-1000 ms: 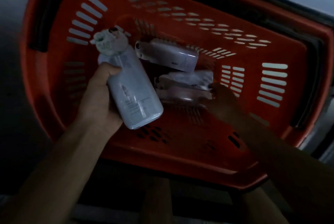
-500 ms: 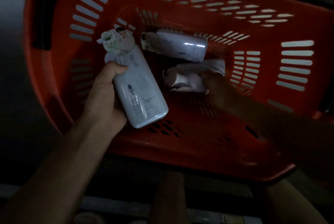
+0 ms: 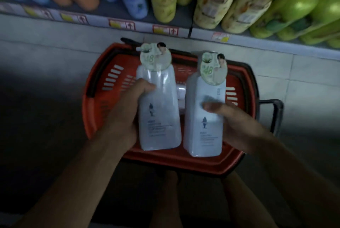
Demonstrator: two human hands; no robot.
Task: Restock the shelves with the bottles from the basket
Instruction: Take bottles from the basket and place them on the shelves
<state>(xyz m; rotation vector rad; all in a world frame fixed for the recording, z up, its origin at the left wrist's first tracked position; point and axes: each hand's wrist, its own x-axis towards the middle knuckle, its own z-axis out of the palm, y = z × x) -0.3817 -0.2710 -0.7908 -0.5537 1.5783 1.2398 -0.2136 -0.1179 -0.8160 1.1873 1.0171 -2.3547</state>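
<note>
Shelf (image 3: 184, 31) behind; held bottles' (image 3: 158, 110) tags (image 3: 155, 57) read "48".

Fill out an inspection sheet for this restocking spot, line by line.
Surface: grey tiled floor, red basket standing on it.
Job's things: left white bottle and right white bottle held upright above the basket; at least one more white bottle lies inside.
Clutter: nothing seen.
Hands: left hand grips the left bottle; right hand grips the right bottle.
Cables: nothing seen.
Surroundings: shelf with price tags, stocked with blue, yellow and green bottles.
</note>
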